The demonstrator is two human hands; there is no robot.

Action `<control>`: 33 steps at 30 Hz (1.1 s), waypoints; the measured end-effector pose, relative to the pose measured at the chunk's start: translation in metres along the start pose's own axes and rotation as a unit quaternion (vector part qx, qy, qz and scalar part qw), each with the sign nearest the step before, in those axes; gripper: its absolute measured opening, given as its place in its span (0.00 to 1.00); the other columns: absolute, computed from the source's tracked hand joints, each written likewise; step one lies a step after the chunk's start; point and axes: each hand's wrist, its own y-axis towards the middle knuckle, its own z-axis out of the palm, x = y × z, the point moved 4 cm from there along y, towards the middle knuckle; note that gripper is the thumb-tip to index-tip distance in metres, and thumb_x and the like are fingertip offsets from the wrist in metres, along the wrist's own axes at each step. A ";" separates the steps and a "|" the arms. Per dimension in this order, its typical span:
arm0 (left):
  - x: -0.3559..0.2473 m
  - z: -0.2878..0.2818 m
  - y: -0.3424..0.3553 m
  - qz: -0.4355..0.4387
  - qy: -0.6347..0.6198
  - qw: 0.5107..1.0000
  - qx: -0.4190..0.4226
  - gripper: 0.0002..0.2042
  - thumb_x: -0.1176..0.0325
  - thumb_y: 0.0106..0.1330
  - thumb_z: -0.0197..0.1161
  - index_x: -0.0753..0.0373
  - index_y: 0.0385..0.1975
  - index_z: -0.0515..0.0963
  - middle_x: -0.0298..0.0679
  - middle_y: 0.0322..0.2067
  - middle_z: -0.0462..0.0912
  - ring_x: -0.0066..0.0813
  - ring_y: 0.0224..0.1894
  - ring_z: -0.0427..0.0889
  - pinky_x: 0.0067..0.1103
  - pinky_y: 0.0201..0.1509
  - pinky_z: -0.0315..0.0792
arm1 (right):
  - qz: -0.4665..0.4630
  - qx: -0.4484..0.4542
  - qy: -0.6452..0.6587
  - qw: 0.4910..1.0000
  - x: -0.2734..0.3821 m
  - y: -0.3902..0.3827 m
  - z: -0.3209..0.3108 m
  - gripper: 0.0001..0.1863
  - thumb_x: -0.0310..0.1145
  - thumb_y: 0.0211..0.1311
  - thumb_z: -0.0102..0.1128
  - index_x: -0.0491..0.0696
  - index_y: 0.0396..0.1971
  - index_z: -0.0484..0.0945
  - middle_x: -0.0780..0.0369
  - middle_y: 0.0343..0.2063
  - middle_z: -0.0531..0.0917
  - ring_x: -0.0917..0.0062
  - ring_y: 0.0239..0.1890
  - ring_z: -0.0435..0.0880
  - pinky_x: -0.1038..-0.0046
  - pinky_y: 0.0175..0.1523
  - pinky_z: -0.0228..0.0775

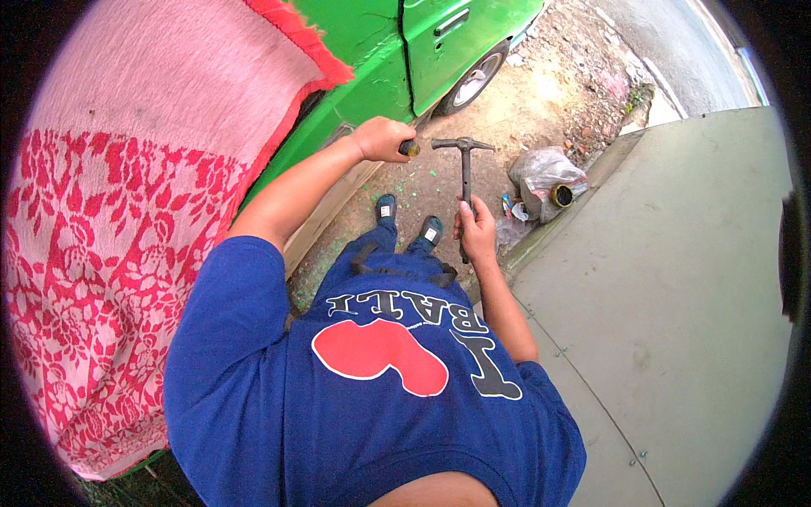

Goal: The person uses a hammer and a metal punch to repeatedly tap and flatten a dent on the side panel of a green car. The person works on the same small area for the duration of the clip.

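My left hand (382, 139) is closed around a short dark and yellow tool (410, 148), most of it hidden in my fist, beside the green vehicle's lower body (359, 93). To its right, my right hand (476, 228) grips the handle of a dark metal hammer (465, 169), held upright with its head close to the end of the left hand's tool, a small gap between them.
A red and pink blanket (118, 253) drapes at left. The vehicle's wheel (473, 78) is at top. A grey panel (659, 296) fills the right. Plastic bags and a can (541, 177), rubble (591, 101) and green flakes lie on the ground around my feet (410, 228).
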 end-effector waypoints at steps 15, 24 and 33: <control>0.003 0.000 0.004 -0.014 0.023 0.999 -0.031 0.14 0.55 0.51 0.65 0.59 0.25 0.74 0.43 0.27 0.80 0.47 0.33 0.81 0.37 0.34 0.75 | -0.072 -0.124 0.072 0.987 -0.020 -0.013 0.015 0.16 0.36 0.70 0.52 0.39 0.47 0.77 0.68 0.17 0.74 0.87 0.19 0.71 0.80 0.24 0.65; 0.003 -0.004 0.004 -0.021 0.002 0.997 -0.072 0.13 0.56 0.50 0.66 0.59 0.26 0.75 0.43 0.28 0.81 0.47 0.33 0.81 0.38 0.35 0.75 | -0.093 -0.116 -0.055 0.987 -0.025 -0.001 0.020 0.16 0.37 0.69 0.54 0.39 0.45 0.79 0.65 0.21 0.78 0.86 0.22 0.73 0.79 0.26 0.66; 0.006 0.003 0.001 -0.021 0.017 0.999 -0.030 0.17 0.53 0.50 0.68 0.60 0.28 0.75 0.44 0.29 0.80 0.48 0.34 0.81 0.38 0.35 0.74 | -0.109 -0.135 0.066 0.983 0.011 -0.006 0.014 0.13 0.36 0.71 0.51 0.43 0.46 0.75 0.67 0.20 0.74 0.84 0.19 0.72 0.81 0.23 0.67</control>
